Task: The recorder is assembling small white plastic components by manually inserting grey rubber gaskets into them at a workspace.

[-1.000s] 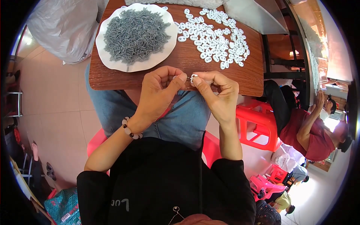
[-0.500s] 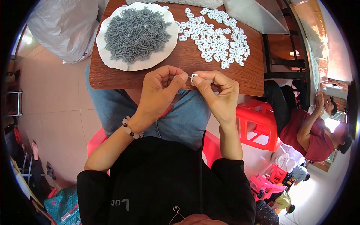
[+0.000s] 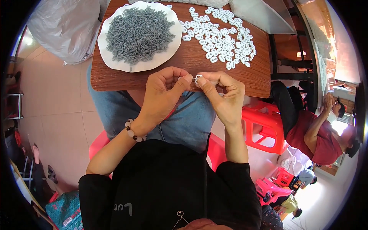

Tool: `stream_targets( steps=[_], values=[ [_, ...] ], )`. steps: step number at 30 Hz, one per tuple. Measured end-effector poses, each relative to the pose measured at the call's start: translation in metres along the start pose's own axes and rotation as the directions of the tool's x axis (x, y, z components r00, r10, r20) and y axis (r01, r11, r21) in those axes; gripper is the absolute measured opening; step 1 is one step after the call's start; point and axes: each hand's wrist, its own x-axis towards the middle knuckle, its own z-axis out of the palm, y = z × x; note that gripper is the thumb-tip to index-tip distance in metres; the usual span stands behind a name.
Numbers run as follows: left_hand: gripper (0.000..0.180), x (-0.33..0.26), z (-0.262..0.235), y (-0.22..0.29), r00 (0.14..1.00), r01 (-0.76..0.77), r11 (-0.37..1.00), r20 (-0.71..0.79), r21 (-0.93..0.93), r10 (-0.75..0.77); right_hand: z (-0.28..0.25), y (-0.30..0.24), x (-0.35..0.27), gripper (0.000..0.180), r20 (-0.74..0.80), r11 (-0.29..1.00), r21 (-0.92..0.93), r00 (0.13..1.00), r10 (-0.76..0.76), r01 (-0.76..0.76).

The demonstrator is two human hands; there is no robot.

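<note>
My right hand pinches a small white oval plastic piece with holes, just over the near edge of the wooden table. My left hand is closed in a pinch beside it. Between my left fingertips and the white piece shows a thin pale bit, too small to make out. Left of centre, a white wavy-edged plate carries a heap of small grey spring-like pieces. Many white two-holed oval pieces lie scattered on the table's right half.
A big grey-white plastic bag stands left of the table. Red plastic stools are at the right, with a person in a dark red top beyond. A teal bag sits at the lower left.
My hands stay almost in place. The gap between my left fingertips and the white piece looks slightly changed, with the thin bit showing more clearly.
</note>
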Motion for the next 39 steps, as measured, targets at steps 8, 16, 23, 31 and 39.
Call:
stream_targets(
  steps=[8, 16, 23, 31, 39],
  values=[
    [0.017, 0.0002, -0.0012, 0.0029, 1.000, 0.027, 1.000, -0.003, 0.004, -0.027, -0.0010, -0.0021, -0.0005, 0.010, -0.003, 1.000, 0.005, 1.000, -0.011, 0.011],
    [0.017, 0.0000, -0.0009, 0.0023, 1.000, 0.021, 1.000, 0.002, 0.011, -0.021, 0.0012, -0.0002, -0.0001, 0.010, 0.007, 1.000, 0.008, 1.000, -0.007, 0.007],
    [0.017, -0.0005, -0.0006, 0.0024, 1.000, 0.020, 1.000, -0.002, 0.011, -0.020, 0.0016, 0.0008, -0.0005, 0.010, 0.008, 1.000, 0.015, 1.000, -0.011, 0.011],
    [0.018, 0.0005, -0.0011, 0.0006, 1.000, 0.024, 1.000, 0.003, -0.011, -0.024, -0.0014, -0.0023, -0.0007, 0.011, -0.018, 0.999, 0.042, 1.000, 0.002, -0.001],
    [0.018, 0.0000, 0.0005, 0.0010, 1.000, 0.014, 1.000, -0.008, -0.012, -0.014, -0.0001, 0.0009, 0.0001, 0.010, 0.008, 1.000, -0.006, 1.000, -0.013, 0.013]
  ],
)
